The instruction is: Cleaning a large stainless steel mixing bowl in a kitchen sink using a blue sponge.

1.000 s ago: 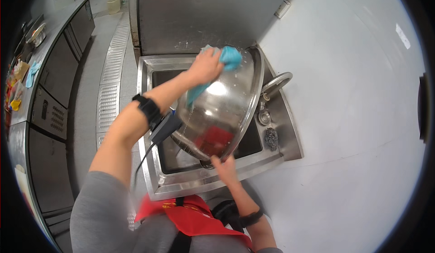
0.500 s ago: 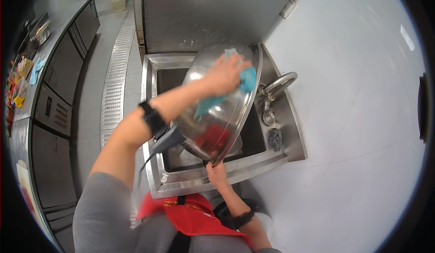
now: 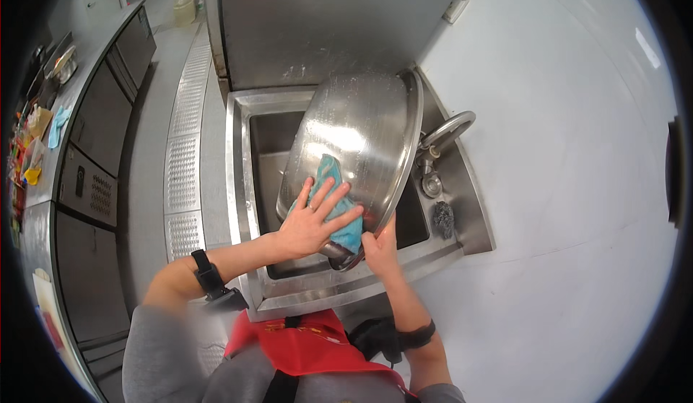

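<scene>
A large deep steel bowl (image 3: 361,118) lies tilted on its side over the sink (image 3: 249,179), its outer wall up and its rim toward the tap. Against the near part of that wall my left hand (image 3: 312,222) holds a blue cloth (image 3: 346,233), with the fingers spread over it. My right hand (image 3: 381,250) grips the bowl's rim at its near end, thumb on the outside; its other fingers are mostly hidden behind the rim. Wet streaks and bright reflections show on the metal.
A curved tap (image 3: 451,127) rises right of the bowl. A drain fitting (image 3: 432,185) and a grey scouring pad (image 3: 443,219) are on the sink's right ledge. A white wall (image 3: 563,150) borders the right, a steel panel (image 3: 325,24) the back. Across the walkway runs a counter (image 3: 94,63).
My left hand has brought the cloth from the bowl's far part near the rim down to its near part. The bowl has turned, and my right hand has shifted right along its rim.
</scene>
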The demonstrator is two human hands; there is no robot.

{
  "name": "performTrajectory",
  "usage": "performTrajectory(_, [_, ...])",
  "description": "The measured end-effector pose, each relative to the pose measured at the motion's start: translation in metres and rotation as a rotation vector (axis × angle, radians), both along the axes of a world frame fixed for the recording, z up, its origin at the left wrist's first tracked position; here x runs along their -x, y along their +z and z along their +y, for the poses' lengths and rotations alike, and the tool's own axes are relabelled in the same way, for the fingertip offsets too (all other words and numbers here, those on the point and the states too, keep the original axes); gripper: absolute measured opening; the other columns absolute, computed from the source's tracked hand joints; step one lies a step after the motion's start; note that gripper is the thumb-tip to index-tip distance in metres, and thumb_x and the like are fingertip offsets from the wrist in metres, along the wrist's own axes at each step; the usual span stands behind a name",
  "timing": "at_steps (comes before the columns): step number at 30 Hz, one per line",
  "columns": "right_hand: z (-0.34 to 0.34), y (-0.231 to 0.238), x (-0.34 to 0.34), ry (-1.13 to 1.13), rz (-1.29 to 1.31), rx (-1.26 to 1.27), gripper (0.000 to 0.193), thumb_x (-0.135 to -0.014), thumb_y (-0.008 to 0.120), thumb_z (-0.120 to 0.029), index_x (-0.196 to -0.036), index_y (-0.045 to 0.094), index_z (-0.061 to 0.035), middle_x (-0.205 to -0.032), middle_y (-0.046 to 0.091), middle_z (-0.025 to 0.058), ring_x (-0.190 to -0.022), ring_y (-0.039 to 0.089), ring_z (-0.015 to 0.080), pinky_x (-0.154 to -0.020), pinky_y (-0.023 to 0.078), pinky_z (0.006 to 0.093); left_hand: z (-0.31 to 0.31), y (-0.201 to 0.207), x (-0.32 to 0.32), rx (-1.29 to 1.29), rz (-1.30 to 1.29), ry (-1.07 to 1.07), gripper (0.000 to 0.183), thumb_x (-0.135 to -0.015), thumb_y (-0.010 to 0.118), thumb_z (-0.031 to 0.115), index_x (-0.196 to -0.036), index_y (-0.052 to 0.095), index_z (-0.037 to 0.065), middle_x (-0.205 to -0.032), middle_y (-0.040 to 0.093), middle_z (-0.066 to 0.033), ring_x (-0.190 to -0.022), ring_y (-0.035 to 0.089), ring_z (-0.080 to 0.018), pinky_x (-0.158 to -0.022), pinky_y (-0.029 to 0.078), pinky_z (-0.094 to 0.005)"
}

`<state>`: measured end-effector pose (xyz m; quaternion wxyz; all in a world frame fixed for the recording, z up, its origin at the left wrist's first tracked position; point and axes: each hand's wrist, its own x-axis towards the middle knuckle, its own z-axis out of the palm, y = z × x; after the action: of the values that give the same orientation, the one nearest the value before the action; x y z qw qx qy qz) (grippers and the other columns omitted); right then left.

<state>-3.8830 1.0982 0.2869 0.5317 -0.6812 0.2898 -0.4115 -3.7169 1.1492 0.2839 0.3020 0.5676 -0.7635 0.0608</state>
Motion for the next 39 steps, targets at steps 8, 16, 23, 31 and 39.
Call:
performTrajectory(8, [0.021, -0.026, 0.004, -0.045, 0.119, 0.021, 0.054, -0.068, 0.038, 0.008, -0.120, 0.025, 0.0017, -0.107, 0.042, 0.0131, -0.093, 0.046, 0.0188, -0.080, 0.038, 0.0276, -0.107, 0.073, 0.002, 0.089, -0.022, 0.055, 0.065, -0.069, 0.057, 0.019, -0.127, 0.027, 0.021, -0.135, 0.024, -0.0149, -0.123, 0.027, -0.0321, -0.099, 0.017, -0.0545])
performTrajectory(16, [0.021, -0.021, 0.007, -0.032, 0.191, -0.004, 0.052, -0.070, 0.039, 0.007, -0.120, 0.025, 0.0016, -0.103, 0.048, 0.0134, -0.089, 0.052, 0.0187, -0.074, 0.042, 0.0255, -0.161, 0.073, -0.026, 0.060, 0.164, 0.083, 0.040, -0.077, 0.051, 0.022, -0.115, 0.042, 0.014, -0.121, 0.039, -0.0158, -0.115, 0.036, -0.0337, -0.096, 0.025, -0.0507])
performTrajectory(23, [0.025, -0.048, 0.023, 0.007, -0.006, -0.164, 0.060, -0.070, 0.043, 0.008, -0.126, 0.022, 0.0001, -0.119, 0.037, 0.0134, -0.109, 0.041, 0.0198, -0.090, 0.034, 0.0303, -0.006, -0.001, 0.022, 0.042, -0.115, -0.218, 0.052, -0.063, 0.061, 0.023, -0.113, 0.044, 0.019, -0.133, 0.029, -0.0114, -0.126, 0.023, -0.0305, -0.099, 0.022, -0.0485])
performTrajectory(31, [0.026, -0.078, 0.037, 0.033, 0.075, -0.227, 0.042, -0.073, 0.045, 0.006, -0.114, 0.036, 0.0008, -0.111, 0.044, 0.0085, -0.098, 0.045, 0.0161, -0.085, 0.035, 0.0268, -0.040, 0.020, -0.010, 0.159, -0.174, -0.237, 0.050, -0.071, 0.054, 0.021, -0.119, 0.041, 0.026, -0.133, 0.030, -0.0093, -0.125, 0.026, -0.0276, -0.101, 0.017, -0.0505])
performTrajectory(39, [0.024, -0.046, 0.028, -0.121, 0.157, -0.119, 0.035, -0.077, 0.043, 0.005, -0.111, 0.035, 0.0003, -0.101, 0.046, 0.0096, -0.093, 0.045, 0.0146, -0.082, 0.037, 0.0262, -0.162, 0.057, -0.080, -0.204, 0.251, 0.243, 0.041, -0.088, 0.034, 0.031, -0.127, 0.030, 0.017, -0.128, 0.032, -0.0154, -0.120, 0.031, -0.0327, -0.099, 0.017, -0.0527])
